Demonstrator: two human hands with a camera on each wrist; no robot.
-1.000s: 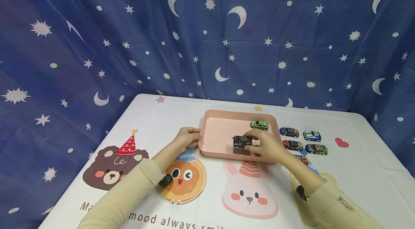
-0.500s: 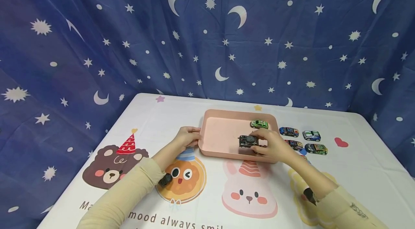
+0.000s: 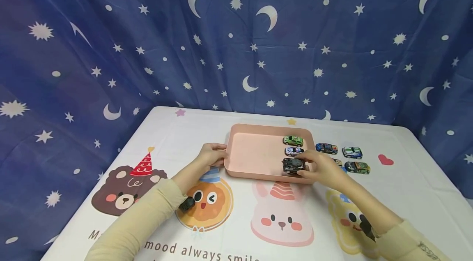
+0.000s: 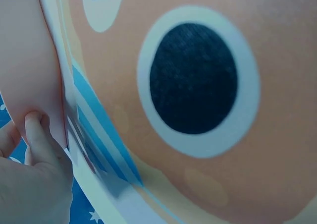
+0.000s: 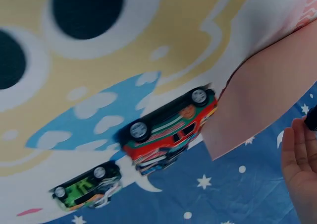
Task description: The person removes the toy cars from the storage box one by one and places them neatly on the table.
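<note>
My left hand point(image 3: 210, 155) pinches the left wall of a shallow pink tray point(image 3: 251, 150); in the left wrist view the thumb and fingers point(image 4: 37, 130) lie either side of its rim. Inside the tray's front right part, my right hand point(image 3: 320, 167) holds a black toy car point(image 3: 293, 165) between thumb and fingers, with a turret-like bump on top. Behind it in the tray sit a white-and-purple toy car point(image 3: 294, 151) and a green toy car point(image 3: 293, 141). Only a dark corner of the held toy shows in the right wrist view.
Right of the tray stand more toy cars: a blue one point(image 3: 327, 148), a white-and-green one point(image 3: 352, 152) and a dark green one point(image 3: 357, 167). A red toy car point(image 5: 171, 130) stands near the tray wall point(image 5: 267, 85). A starry blue curtain point(image 3: 236, 47) hangs behind the table.
My right hand has moved right with the black toy car, toward the tray's right end. The white-and-purple car now shows behind it. My left hand keeps its grip on the tray.
</note>
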